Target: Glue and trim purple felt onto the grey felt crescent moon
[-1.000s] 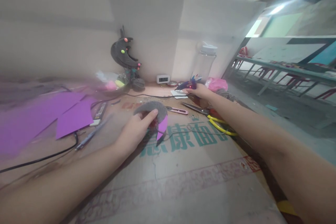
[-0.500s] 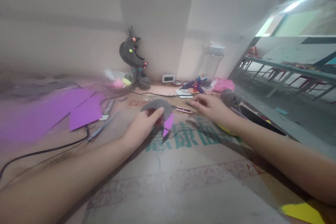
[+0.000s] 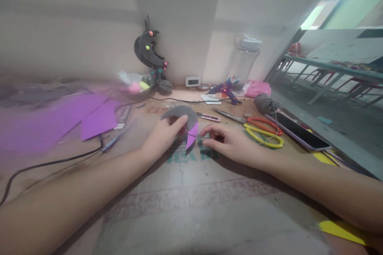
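Note:
My left hand [image 3: 167, 130] pinches a crescent shape [image 3: 181, 112] between thumb and fingers. Grey yarn covers most of this crescent, and its lower tip is bare purple card. My right hand [image 3: 230, 141] hovers just right of that tip, fingers loosely curved, with a gap between thumb and index finger and nothing visible in it. Beyond the right forearm lie scissors [image 3: 260, 125] with one orange and one yellow handle. Behind the crescent is a pink-edged utility knife [image 3: 209, 117]. A ball of grey yarn [image 3: 266, 104] rests past the scissors, its strand trailing over their handles.
Purple card sheets [image 3: 100, 118] and a pen [image 3: 113, 142] lie left, near a black cable. At the back stand a decorated dark crescent [image 3: 146, 50], a small clock [image 3: 192, 81], a glue gun [image 3: 226, 91] and a clear jar [image 3: 245, 61]. A phone [image 3: 299, 130] lies right.
My right hand has moved from over the scissors toward me and left, close to the crescent's purple tip. The scissors now show fully. My left hand still holds the crescent.

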`<state>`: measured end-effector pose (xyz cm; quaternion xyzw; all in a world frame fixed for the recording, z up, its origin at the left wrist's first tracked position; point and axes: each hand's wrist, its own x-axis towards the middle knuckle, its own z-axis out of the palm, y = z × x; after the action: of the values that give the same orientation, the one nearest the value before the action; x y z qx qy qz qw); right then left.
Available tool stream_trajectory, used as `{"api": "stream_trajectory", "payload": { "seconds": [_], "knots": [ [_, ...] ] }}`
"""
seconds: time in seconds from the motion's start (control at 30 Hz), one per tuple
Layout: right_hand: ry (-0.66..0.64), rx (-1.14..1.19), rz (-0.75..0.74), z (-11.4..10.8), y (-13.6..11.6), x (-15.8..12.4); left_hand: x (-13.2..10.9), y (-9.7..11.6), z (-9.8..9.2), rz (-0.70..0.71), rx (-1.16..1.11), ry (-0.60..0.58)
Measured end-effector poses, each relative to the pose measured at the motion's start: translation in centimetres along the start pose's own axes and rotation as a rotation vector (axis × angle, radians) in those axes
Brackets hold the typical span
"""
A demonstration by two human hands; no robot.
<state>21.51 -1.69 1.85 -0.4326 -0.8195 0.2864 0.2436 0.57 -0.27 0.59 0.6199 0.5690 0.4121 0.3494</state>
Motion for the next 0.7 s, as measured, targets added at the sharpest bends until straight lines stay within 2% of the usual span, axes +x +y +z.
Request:
{"api": "stream_trajectory", "payload": {
  "seconds": [0.2, 0.3, 0.5, 0.7],
  "knots": [
    [0.153, -0.058, -0.038, -0.4, 0.0, 0.0, -0.1, -0.1, 0.2, 0.129, 0.049, -0.064],
    [0.204, -0.048, -0.031, -0.3, 0.1, 0.2, -0.3, 0.2, 0.3, 0.148, 0.045, -0.095],
    [0.198, 0.009, 0.068, -0.2, 1.1, 0.7, -0.4, 0.3, 0.2, 0.114, 0.030, -0.111],
    [0.220, 0.016, 0.067, -0.2, 1.1, 0.7, -0.3, 0.1, 0.2, 0.128, -0.008, -0.139]
  ]
}}
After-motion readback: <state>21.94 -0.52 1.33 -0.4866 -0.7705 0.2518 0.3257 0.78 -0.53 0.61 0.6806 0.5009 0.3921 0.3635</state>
